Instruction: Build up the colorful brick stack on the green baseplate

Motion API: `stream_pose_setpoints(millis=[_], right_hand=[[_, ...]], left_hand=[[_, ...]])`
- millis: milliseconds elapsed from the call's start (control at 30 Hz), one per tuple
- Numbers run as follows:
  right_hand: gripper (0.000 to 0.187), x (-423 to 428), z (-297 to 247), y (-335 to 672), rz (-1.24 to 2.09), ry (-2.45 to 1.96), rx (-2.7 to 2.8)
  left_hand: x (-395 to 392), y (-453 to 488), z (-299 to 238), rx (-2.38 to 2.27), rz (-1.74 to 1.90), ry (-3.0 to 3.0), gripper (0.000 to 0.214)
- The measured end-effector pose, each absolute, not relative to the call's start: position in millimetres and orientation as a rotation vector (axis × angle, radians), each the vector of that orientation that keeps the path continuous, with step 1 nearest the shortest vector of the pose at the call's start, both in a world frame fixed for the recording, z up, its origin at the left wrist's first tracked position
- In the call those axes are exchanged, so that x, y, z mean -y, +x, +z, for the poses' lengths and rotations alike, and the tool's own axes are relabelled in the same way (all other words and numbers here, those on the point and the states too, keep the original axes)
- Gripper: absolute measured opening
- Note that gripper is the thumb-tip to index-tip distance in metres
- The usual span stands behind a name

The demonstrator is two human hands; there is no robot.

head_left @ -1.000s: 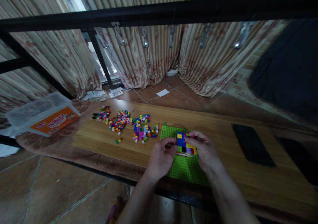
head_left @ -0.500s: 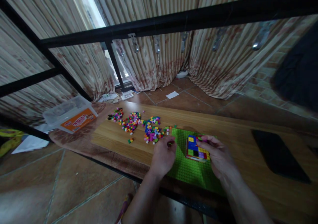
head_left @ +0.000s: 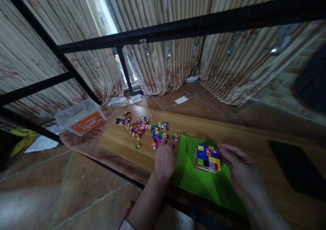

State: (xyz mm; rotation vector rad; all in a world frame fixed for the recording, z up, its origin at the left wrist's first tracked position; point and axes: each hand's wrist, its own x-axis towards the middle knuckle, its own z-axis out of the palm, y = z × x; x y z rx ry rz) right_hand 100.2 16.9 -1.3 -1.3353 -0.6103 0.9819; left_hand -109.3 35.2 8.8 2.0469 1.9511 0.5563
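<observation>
A green studded baseplate [head_left: 189,175] lies on the wooden board. On it stands a low, box-like block build [head_left: 207,158], its top covered in blue, yellow, red, purple and black toy bricks. Just right of the build is my right hand [head_left: 239,163], open, with its fingers stretched out and nothing seen in them. My left hand [head_left: 165,158] is at the near edge of the loose toy bricks [head_left: 160,131], left of the baseplate. Its fingers are bent down and drawn together among purple and blue bricks. The fingertips are hidden, so anything held there cannot be made out.
Loose bricks spread leftward across the wooden board [head_left: 122,141]. A clear plastic box [head_left: 86,118] with an orange label stands on brown cloth at the left. A dark flat panel [head_left: 295,165] lies at the right. A black metal rail [head_left: 178,31] crosses behind, before striped curtains.
My left hand has moved from the baseplate's left edge to the loose bricks. My right hand has come off the build's top and opened to its right. The view has shifted slightly.
</observation>
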Motion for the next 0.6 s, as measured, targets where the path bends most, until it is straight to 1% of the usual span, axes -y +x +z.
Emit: stream_pose_setpoints(millis=[267,400,600], right_hand=[[0.028,-17,4,101,1.021,-1.311,0.555],[0.026,-17,5,101,1.012,-1.310,0.582],[0.025,-15,5,101,1.001,-1.316,0.597]], left_hand=[[-48,-105,3,-1.981,0.448,2.146,0.027],[-48,-104,5,-1.999,0.367,2.113,0.029],[-45,-105,3,-1.999,0.376,2.110,0.031]])
